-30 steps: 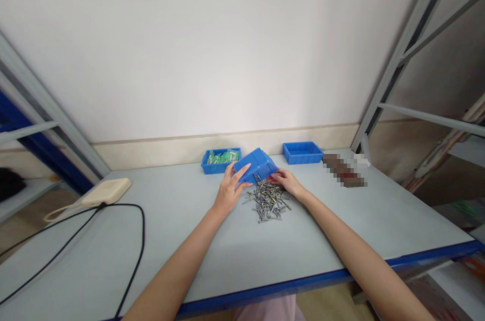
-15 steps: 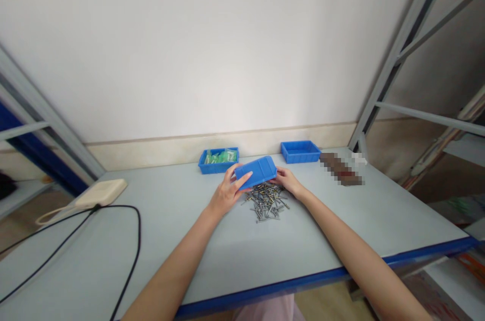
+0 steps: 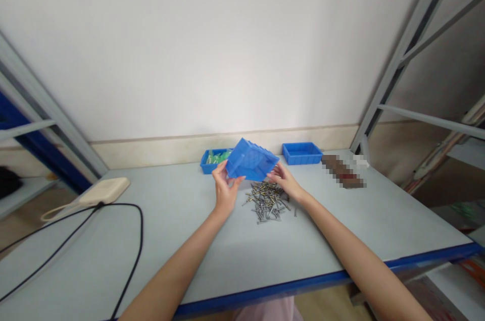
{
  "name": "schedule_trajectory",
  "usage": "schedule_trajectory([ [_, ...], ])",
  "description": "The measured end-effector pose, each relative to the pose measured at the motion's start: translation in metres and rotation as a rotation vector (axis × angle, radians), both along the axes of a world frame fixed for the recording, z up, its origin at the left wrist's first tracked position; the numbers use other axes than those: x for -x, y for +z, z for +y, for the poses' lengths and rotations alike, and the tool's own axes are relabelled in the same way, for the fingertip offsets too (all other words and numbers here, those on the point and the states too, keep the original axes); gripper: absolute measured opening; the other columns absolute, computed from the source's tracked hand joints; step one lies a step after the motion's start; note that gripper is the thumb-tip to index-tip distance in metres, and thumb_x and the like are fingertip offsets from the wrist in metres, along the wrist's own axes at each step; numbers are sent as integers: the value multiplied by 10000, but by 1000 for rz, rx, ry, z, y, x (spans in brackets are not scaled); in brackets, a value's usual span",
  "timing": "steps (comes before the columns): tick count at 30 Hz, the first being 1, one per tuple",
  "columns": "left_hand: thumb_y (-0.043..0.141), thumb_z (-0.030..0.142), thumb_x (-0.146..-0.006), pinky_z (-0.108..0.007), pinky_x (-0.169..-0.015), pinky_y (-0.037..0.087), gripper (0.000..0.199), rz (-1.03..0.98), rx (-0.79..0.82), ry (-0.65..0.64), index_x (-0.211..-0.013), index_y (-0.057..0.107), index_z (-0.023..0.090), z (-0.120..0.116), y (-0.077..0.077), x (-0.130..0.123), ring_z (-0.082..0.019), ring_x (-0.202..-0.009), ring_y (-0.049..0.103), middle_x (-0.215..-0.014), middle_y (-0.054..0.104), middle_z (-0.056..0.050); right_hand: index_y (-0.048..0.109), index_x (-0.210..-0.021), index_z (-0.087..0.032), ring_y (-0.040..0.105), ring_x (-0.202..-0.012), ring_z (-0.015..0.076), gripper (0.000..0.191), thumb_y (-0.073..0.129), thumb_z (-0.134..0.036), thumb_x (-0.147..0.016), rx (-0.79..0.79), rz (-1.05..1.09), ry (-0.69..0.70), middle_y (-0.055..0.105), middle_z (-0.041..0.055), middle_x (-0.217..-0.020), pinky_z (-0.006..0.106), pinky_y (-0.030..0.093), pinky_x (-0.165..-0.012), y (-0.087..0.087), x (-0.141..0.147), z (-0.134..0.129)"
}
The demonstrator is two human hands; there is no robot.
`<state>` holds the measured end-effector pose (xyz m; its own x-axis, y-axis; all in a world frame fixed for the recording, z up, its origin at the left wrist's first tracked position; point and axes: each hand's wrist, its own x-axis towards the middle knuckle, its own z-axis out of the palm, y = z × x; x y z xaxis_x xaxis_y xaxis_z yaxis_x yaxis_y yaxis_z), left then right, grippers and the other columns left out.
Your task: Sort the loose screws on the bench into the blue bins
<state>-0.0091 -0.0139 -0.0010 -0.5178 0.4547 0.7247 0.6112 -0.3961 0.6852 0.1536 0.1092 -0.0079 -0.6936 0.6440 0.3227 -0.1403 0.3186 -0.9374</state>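
Between my two hands a blue plastic bin [image 3: 253, 160] is held tilted above the table, its hollow inside facing me with nothing seen in it. My left hand [image 3: 225, 191] grips its left end, thumb at the lower edge. At the right end, my right hand [image 3: 285, 179] has its fingers closed on the rim. Right below the bin lies a loose pile of metal screws or nails [image 3: 268, 202], silvery with some yellowish ones; their exact kind is too small to tell.
Behind the held bin stands a blue bin [image 3: 209, 168] with green-and-clear packets, partly covered. Another blue bin [image 3: 303, 153] sits at the back right, beside a blurred-out brown object [image 3: 343, 172]. A cream box [image 3: 104, 191] and black cable [image 3: 141, 225] lie on the left.
The held bin has turned from showing its underside to showing its open inside. My left hand has shifted its grip round to the bin's left end. The metal pile stays on the table.
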Motion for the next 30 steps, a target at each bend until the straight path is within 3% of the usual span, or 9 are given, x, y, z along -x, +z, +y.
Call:
schedule_trajectory([
  [4,612,485,-719,-334,-776,523,527,-390,-1,-76,-1097,349,228,3,9,-7,-205,-1015,551,-1153,490,-98,-3,-1395,-258,574,-827,166,913,620,-372,-736,-234,-85,-117,407,129,-1273,308,524,-672,0,5,-17],
  [6,623,481,-705,-333,-723,546,499,-537,-22,-130,-1047,354,234,3,12,-8,-182,-946,576,-1097,500,-66,-54,-1407,-242,549,-942,207,971,637,-358,-734,-458,-120,-258,328,160,-1327,347,515,-730,5,6,-24],
  [10,648,468,-680,-330,-675,561,466,-708,-68,-181,-953,358,227,4,14,-10,-158,-851,603,-1019,516,-38,336,-1329,-304,370,-1213,270,571,571,-246,-812,-1018,-196,-485,302,106,-1383,479,349,-970,22,3,-33],
  [12,643,464,-685,-325,-674,559,453,-732,-50,-205,-938,349,229,4,13,-12,-156,-841,608,-1020,521,-39,505,-1193,-313,354,-1232,256,373,534,-201,-838,-1249,-252,-457,407,64,-1338,504,256,-1025,29,4,-34],
  [14,628,460,-699,-327,-685,554,443,-731,-14,-236,-944,334,237,5,11,-13,-150,-833,612,-1030,515,-37,572,-1107,-267,478,-1114,206,277,490,-169,-861,-1362,-312,-348,569,60,-1167,464,249,-1044,33,7,-30],
  [17,552,472,-754,-346,-718,540,405,-707,53,-300,-988,309,248,8,7,-10,-131,-776,623,-1015,492,-28,618,-1028,-181,602,-854,157,219,460,-164,-877,-1297,-389,-273,674,52,-880,374,303,-1035,34,12,-13],
  [20,484,475,-790,-347,-705,529,397,-576,167,-264,-1057,306,242,10,1,-1,-122,-719,613,-994,474,-30,649,-970,-154,616,-909,187,186,512,-198,-851,-1109,-454,-323,689,67,-915,332,368,-982,38,12,12],
  [26,430,345,-841,-378,-794,469,217,6,295,137,-985,436,182,8,1,24,-144,-718,537,-970,484,-61,658,-996,-170,588,-1023,225,215,537,-179,-819,-888,-606,-337,690,62,-970,306,395,-930,48,1,59],
  [30,436,212,-824,-389,-867,415,171,140,310,465,-982,471,155,2,13,39,-225,-958,505,-1024,473,-108,651,-1019,-152,600,-994,222,243,544,-167,-800,-846,-657,-313,676,84,-1017,294,421,-887,43,-3,76],
])
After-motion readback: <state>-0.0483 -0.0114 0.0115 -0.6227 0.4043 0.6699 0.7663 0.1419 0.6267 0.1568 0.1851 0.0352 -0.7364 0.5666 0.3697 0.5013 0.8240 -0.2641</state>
